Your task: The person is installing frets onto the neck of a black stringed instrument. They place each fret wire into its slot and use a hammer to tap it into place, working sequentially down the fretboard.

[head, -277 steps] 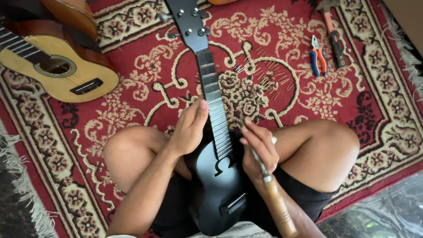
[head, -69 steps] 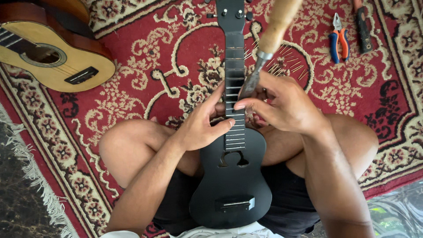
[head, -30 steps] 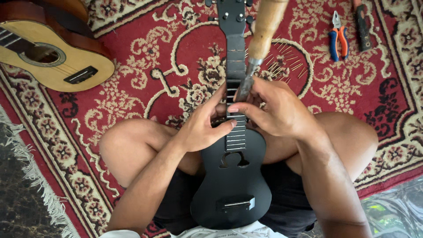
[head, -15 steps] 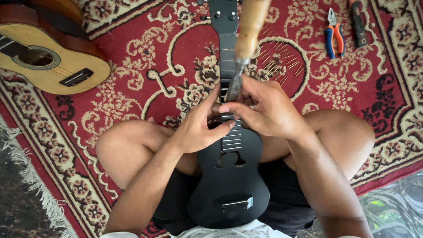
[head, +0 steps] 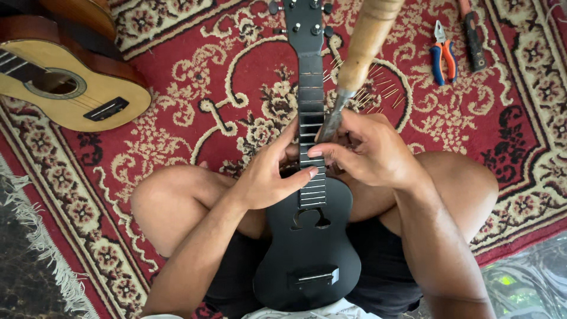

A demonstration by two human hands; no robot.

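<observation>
head view shows me a black ukulele (head: 310, 254) lying on the person's lap, its neck pointing away over the red patterned carpet (head: 195, 88). left hand (head: 269, 174) rests half open against the neck, thumb on the frets. right hand (head: 369, 153) is closed around a wooden-handled file (head: 357, 65), its metal end touching the fretboard. pliers (head: 443, 56) lie well apart; a yellow ukulele (head: 71, 94) lies at the left.
</observation>
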